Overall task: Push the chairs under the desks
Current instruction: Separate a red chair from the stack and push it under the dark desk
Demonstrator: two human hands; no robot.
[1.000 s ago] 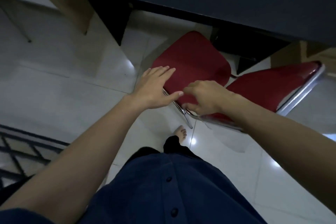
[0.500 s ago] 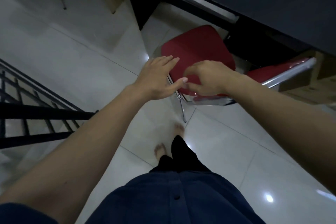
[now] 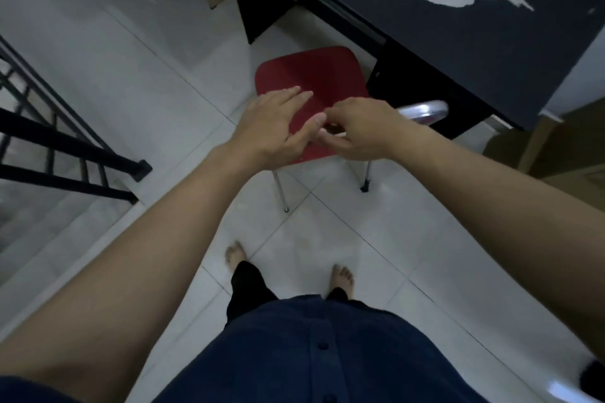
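Beside a dark, paint-worn surface point(image 3: 491, 52), a person leaned over a red chair point(image 3: 311, 78) whose seat stood partly tucked beneath the surface's edge, its metal legs on the tiled floor point(image 3: 376, 239). The left hand point(image 3: 271, 127) lay flat, its grip apart, fingers spread over the near part of the chair, apparently to shove it forward. The right hand point(image 3: 360, 131) curled at the same edge; whether its grip was clamped could not be told.
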